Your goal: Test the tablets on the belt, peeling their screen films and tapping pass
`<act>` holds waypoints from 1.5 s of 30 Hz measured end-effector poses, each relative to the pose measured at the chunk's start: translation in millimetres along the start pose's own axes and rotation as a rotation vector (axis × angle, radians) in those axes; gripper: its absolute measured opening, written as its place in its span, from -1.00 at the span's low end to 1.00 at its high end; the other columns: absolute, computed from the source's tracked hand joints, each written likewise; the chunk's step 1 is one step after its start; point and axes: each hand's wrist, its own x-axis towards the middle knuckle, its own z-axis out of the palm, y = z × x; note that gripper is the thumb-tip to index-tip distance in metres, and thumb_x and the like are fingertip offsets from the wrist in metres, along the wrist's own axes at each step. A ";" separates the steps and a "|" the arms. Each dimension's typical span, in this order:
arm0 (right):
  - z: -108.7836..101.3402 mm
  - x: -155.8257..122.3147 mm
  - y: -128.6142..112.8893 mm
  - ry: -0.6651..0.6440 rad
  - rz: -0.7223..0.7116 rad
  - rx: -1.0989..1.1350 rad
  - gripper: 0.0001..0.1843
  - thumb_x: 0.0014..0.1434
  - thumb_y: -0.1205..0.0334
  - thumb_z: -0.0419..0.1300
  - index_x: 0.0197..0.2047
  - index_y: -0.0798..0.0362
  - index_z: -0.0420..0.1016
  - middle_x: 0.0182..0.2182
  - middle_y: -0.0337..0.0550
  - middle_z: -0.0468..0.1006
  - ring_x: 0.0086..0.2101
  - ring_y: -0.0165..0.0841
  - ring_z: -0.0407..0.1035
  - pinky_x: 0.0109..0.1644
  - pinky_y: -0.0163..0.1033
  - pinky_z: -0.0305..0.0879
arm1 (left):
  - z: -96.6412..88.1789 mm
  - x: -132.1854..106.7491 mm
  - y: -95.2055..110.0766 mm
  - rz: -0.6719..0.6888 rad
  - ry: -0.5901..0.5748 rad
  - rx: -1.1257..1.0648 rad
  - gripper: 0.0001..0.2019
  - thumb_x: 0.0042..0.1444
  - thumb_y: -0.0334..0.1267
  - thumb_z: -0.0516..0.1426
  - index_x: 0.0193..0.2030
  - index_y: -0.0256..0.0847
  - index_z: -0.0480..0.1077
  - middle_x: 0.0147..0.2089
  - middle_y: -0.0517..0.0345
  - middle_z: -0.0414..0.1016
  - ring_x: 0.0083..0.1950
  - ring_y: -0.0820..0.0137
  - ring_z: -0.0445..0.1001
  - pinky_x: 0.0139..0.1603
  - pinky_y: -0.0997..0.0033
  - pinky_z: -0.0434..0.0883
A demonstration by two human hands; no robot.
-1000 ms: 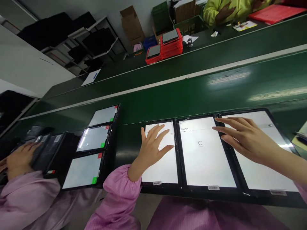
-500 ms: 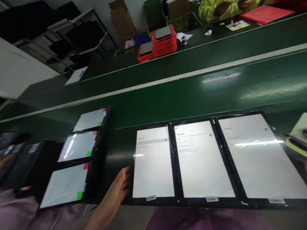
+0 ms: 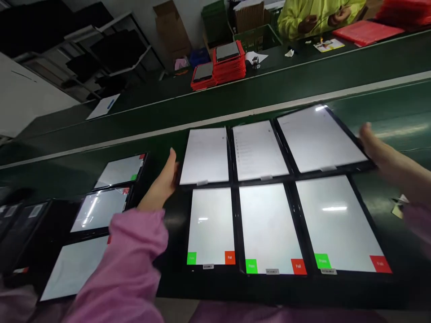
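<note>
Green and glossy, the conveyor belt [image 3: 235,103] runs slantwise across the view, and everything else sits in relation to it. On its near edge lie two rows of three flat, black-framed tablets with lit white screens. The far row of tablets [image 3: 259,150] shows faint grey text and is held between both hands: the left hand [image 3: 164,179], fingers straight and thumb up, presses flat against the row's left end, and the right hand [image 3: 379,146], blurred, meets its right end with fingers that look extended, though how far they curl under the frame cannot be told. The near row of tablets [image 3: 269,224] lies just below, each screen blank but for a green square at its lower left and a red one at its lower right, with a small white label on the bottom frame. Both arms wear loose pink sleeves [image 3: 131,264] of fine ribbed cloth. Left of these along the belt's near edge, three more tablets [image 3: 101,206] lie stacked in a column, also marked green and red. Across the belt, on the far bench, red trays [image 3: 229,67] are piled in two stacks, each with a dark-screened device in its top tray. Behind them stand a green slatted crate [image 3: 261,38] and a brown cardboard box [image 3: 171,27], and a person in a yellow-green jacket [image 3: 316,13] sits at the far bench.
</note>
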 end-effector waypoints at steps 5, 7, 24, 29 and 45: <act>23.1 58.3 -19.1 -0.001 0.096 0.128 -0.12 0.55 -0.38 -0.33 0.24 0.22 0.41 -0.09 0.10 0.59 -0.23 -0.29 0.53 -0.15 -0.15 0.52 | 21.7 44.3 24.2 0.265 0.146 0.284 -0.15 0.41 0.29 -0.35 0.30 -0.36 0.41 0.27 -0.39 0.55 0.26 0.00 0.58 0.10 0.04 0.60; 18.1 45.1 -12.7 -0.010 0.070 0.105 -0.28 0.54 -0.31 -0.07 0.30 0.18 0.38 0.03 0.10 0.57 -0.12 -0.27 0.53 -0.04 -0.11 0.53 | 27.4 30.1 13.4 0.352 0.130 0.340 -0.28 0.37 0.28 -0.10 0.31 -0.27 0.42 0.36 -0.27 0.50 0.34 0.04 0.51 0.25 0.05 0.53; -1.5 -164.4 -26.5 0.028 -0.433 -0.233 -0.69 0.51 -0.03 0.12 -0.01 -0.09 0.64 -0.06 -0.10 0.66 -0.08 -0.11 0.54 -0.02 0.03 0.47 | 89.9 -37.3 -23.3 0.654 -0.150 1.081 -0.38 0.35 0.17 -0.11 0.22 -0.14 0.55 0.26 -0.09 0.60 0.33 -0.07 0.51 0.55 -0.32 0.12; 3.6 -83.1 9.9 -0.007 -0.148 -0.214 -0.44 0.51 -0.09 0.00 0.17 0.19 0.57 -0.06 0.13 0.63 -0.11 -0.12 0.53 0.04 0.00 0.47 | 141.1 -67.1 -9.1 0.868 -0.228 1.131 -0.42 0.43 0.11 -0.09 0.39 -0.13 0.41 0.42 -0.06 0.46 0.44 -0.01 0.40 0.59 -0.36 -0.03; 20.4 -48.2 31.9 0.122 -0.380 -0.048 -0.75 0.37 0.11 0.17 -0.21 0.03 0.63 -0.12 -0.03 0.68 -0.04 -0.03 0.57 -0.01 -0.03 0.50 | 252.5 -52.4 43.2 0.750 -0.560 1.018 -0.40 0.52 0.09 -0.23 -0.04 -0.24 0.53 -0.08 0.05 0.67 0.00 0.17 0.63 0.58 -0.44 -0.06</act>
